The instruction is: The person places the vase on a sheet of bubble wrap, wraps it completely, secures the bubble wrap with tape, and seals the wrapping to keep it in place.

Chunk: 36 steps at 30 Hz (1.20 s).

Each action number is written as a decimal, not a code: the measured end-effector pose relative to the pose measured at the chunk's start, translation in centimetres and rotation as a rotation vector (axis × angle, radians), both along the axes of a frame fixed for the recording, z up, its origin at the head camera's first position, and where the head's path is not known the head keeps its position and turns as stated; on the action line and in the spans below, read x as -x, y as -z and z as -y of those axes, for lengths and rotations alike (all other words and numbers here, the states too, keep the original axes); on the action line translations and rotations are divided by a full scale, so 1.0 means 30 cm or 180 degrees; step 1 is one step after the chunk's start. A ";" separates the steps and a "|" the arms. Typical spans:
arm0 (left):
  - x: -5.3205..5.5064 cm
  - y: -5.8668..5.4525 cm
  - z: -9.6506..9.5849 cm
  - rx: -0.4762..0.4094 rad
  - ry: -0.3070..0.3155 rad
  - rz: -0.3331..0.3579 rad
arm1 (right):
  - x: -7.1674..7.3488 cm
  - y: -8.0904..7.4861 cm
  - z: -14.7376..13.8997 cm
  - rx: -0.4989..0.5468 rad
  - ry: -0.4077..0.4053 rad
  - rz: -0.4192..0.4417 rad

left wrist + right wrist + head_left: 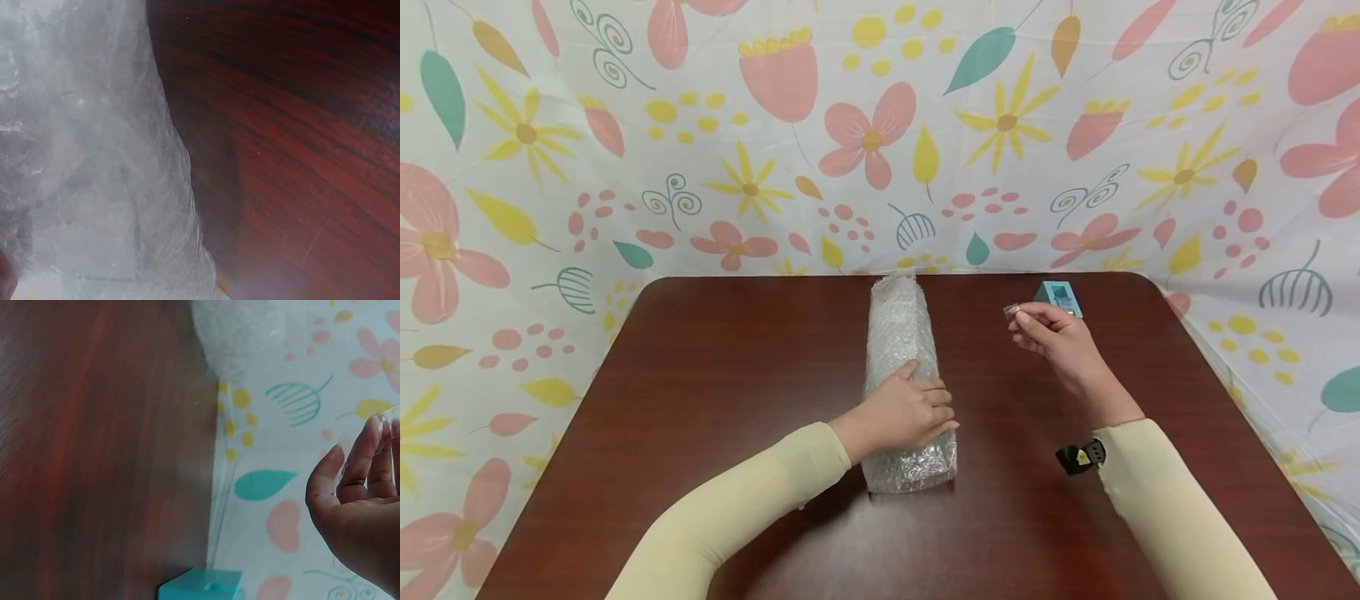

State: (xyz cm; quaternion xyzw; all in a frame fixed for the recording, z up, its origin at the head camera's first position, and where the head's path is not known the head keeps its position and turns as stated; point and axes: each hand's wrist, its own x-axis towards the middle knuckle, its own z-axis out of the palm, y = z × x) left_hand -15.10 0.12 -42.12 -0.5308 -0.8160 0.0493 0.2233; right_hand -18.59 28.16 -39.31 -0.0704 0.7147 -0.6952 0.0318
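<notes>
A long bundle of clear bubble wrap (901, 325) lies lengthwise on the table, its far end by the back edge; what is inside does not show through clearly. My left hand (904, 411) rests across its nearer half, fingers laid over the top toward the right side. In the left wrist view the crinkled bubble wrap (94, 156) fills the left part. Off to the right, my right hand (1054, 340) is raised above the table and pinches a small piece of clear tape (1011, 312) between thumb and fingers. The right wrist view shows this hand (356, 500) at the right edge.
A small light-blue boxy holder (1060, 296) with an opening stands near the back right edge, just behind my right hand. The dark reddish-brown table (737, 358) ends at a white flower-printed cloth (865, 192) behind it. A black strap device (1081, 457) sits at my right wrist.
</notes>
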 end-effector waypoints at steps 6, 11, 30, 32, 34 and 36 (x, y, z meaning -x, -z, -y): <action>0.004 0.006 0.000 -0.0050 0.0021 -0.0026 | 0.014 -0.033 0.035 0.0003 0.0041 0.0036; 0.004 0.009 -0.001 -0.0066 0.0030 -0.0032 | 0.016 -0.051 0.048 0.0013 0.0056 -0.0002; 0.010 0.012 0.003 -0.0059 0.0005 -0.0009 | 0.083 -0.124 0.157 -0.1333 -0.0305 0.0138; 0.011 0.013 0.002 -0.0065 0.0018 -0.0013 | 0.096 -0.126 0.181 -0.1551 -0.0455 0.0172; 0.011 0.011 0.001 -0.0076 0.0030 -0.0015 | 0.107 -0.124 0.206 -0.1686 -0.0568 0.0207; 0.009 0.009 0.001 -0.0079 0.0038 -0.0005 | 0.117 -0.117 0.230 -0.1780 -0.0640 0.0224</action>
